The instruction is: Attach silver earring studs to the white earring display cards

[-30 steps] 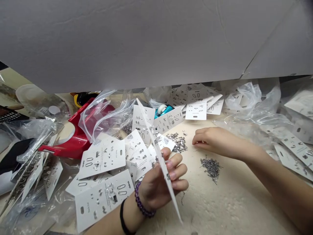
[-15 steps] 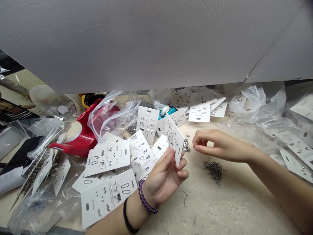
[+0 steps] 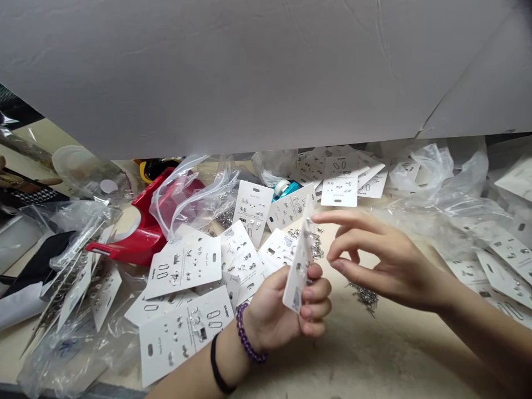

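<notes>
My left hand point(image 3: 286, 305), with a purple bead bracelet and a black band at the wrist, pinches a white earring card point(image 3: 298, 271) upright between thumb and fingers. The card is turned nearly edge-on, so most of its front is hidden. My right hand point(image 3: 382, 257) is to its right, fingers apart, with the index fingertip at or very near the card's upper edge. I cannot tell whether it touches. Beneath the right hand lies a pile of small metal pieces point(image 3: 366, 299), partly covered. More small silver pieces point(image 3: 318, 244) lie behind the held card.
Several filled earring cards point(image 3: 187, 332) overlap on the left, beside a red plastic scoop-like bin point(image 3: 137, 241) and clear bags. A teal tape dispenser point(image 3: 291, 189) stands behind. More cards point(image 3: 341, 183) and plastic bags point(image 3: 440, 183) lie at the back and right. A large pale panel point(image 3: 249, 77) overhangs the table point(image 3: 353, 360).
The card in my left hand has turned edge-on, with its barcode corner now pointing down. My right hand has moved up to the card, its fingers spreading out from a loose curl.
</notes>
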`<state>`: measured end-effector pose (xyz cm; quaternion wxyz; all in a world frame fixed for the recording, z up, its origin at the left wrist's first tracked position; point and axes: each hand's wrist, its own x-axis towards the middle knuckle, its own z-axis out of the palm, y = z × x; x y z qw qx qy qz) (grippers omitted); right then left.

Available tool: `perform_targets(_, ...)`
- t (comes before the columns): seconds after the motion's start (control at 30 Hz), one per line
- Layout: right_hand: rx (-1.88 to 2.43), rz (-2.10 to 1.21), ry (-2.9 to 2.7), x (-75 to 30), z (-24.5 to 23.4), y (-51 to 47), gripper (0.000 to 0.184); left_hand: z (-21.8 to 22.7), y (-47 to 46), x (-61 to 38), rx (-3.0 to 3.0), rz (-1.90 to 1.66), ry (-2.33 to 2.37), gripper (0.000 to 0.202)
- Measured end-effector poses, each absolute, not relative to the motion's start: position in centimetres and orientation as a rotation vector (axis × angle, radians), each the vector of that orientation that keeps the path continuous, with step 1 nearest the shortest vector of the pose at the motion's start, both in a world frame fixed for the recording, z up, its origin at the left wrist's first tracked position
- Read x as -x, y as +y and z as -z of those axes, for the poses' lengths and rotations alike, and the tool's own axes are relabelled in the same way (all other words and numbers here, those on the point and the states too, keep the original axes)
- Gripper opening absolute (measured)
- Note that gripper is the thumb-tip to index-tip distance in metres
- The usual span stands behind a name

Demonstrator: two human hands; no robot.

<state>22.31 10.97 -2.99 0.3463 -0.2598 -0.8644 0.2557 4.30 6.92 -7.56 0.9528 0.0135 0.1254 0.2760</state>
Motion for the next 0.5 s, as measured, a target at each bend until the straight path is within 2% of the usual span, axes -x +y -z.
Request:
perform_targets(0.17,0.697,-0.519,-2.365,-22.5,2.7,11.0,0.008,8.3,6.9,-4.4,-0.174,-0.276,0.301,0.018)
perform_targets(0.33,1.069,-0.948,-2.172,-23.2,2.4,11.8,0.012,8.3,6.8,-4.4,-0.519,-0.292,0.377,0.056)
perform_targets(0.5,1.218,-1.37,-1.827,-23.4,2.6,12.1,0.02,8.1,6.6,-4.7,-0.687,-0.515,0.681,0.038)
